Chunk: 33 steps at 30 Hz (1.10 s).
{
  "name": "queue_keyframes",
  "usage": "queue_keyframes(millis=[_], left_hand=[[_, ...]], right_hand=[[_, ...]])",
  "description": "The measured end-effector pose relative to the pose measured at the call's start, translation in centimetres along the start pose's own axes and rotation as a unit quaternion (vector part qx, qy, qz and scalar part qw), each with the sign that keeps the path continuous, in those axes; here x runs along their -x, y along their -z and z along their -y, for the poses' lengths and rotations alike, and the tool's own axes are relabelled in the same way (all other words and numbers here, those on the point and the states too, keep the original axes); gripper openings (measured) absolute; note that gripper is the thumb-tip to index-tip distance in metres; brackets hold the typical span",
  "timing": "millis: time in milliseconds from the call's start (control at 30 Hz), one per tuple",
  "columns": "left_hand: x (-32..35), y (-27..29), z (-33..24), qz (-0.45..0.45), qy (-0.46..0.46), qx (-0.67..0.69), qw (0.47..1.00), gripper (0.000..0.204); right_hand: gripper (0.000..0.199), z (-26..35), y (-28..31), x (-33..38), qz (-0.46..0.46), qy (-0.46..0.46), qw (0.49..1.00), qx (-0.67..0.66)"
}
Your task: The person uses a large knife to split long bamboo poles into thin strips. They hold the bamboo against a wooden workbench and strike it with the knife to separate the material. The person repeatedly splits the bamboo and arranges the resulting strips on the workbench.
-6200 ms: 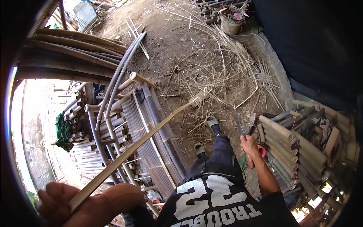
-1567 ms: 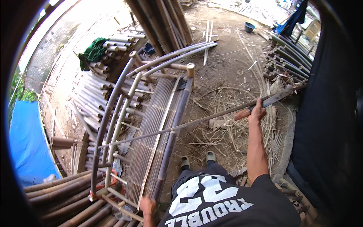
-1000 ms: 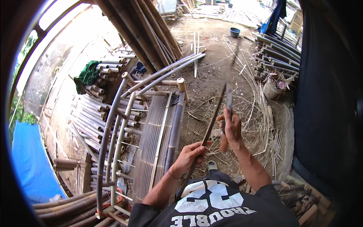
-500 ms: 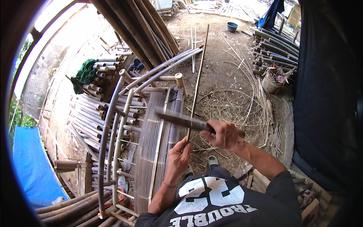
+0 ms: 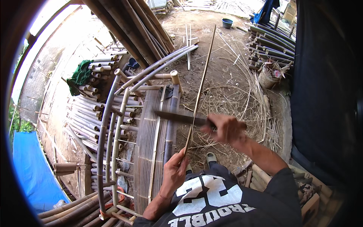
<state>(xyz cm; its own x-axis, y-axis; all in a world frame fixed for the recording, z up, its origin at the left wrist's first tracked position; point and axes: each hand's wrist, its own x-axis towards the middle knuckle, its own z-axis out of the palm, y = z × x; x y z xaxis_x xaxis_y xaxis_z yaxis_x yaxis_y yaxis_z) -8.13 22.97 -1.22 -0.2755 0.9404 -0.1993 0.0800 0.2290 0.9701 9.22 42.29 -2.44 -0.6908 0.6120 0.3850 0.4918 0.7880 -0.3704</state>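
Observation:
My left hand (image 5: 176, 169) is closed around the near end of a long, thin bamboo strip (image 5: 202, 85), which points up and away in front of me. My right hand (image 5: 226, 128) grips the handle of a large knife (image 5: 177, 117). The dark blade lies across the strip, a little beyond my left hand, and points left over the bamboo bench. Motion smears the blade and the right hand somewhat, so I cannot tell how deep the edge sits in the strip.
Close on the left stands a bamboo bench (image 5: 145, 151) with a slatted seat. Cut bamboo poles (image 5: 85, 121) are stacked beyond it. Thin shavings (image 5: 227, 104) litter the ground ahead. More poles (image 5: 274, 47) and a dark bucket (image 5: 227, 23) lie farther off; a dark sheet (image 5: 325, 94) hangs at right.
The strip's far end has swung slightly right, and my left hand has shifted a little left and down. The knife stays across the strip, its blade lying more level. The view has shifted slightly.

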Motion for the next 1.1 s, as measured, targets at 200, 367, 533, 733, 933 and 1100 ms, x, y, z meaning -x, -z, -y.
queue_keyframes(millis=[200,367,533,733,933,1100], left_hand=[[1.2,0.1,0.2,0.002,-0.015,-0.012,1.0,0.034],[2.2,0.2,0.2,0.006,-0.041,-0.085,0.995,0.034],[2.4,0.3,1.3,0.001,-0.054,-0.049,0.997,0.035],[6.7,2.1,2.0,0.069,-0.021,-0.114,0.991,0.029],[9.7,4.8,5.2,0.054,0.03,-0.082,0.995,0.027],[11.9,6.2,4.7,0.066,0.045,-0.096,0.992,0.026]], right_hand=[[0.058,0.9,0.8,1.2,0.032,0.019,0.998,-0.059],[0.062,-2.2,1.4,-0.3,-0.023,-0.092,0.995,0.019],[0.051,-0.6,0.4,1.2,-0.052,0.041,0.998,-0.01],[0.064,-11.4,6.5,-1.2,-0.007,-0.248,0.968,0.047],[0.069,-13.1,8.4,-2.6,-0.025,-0.187,0.977,0.098],[0.077,-18.7,11.6,-3.1,-0.049,-0.282,0.952,0.106]])
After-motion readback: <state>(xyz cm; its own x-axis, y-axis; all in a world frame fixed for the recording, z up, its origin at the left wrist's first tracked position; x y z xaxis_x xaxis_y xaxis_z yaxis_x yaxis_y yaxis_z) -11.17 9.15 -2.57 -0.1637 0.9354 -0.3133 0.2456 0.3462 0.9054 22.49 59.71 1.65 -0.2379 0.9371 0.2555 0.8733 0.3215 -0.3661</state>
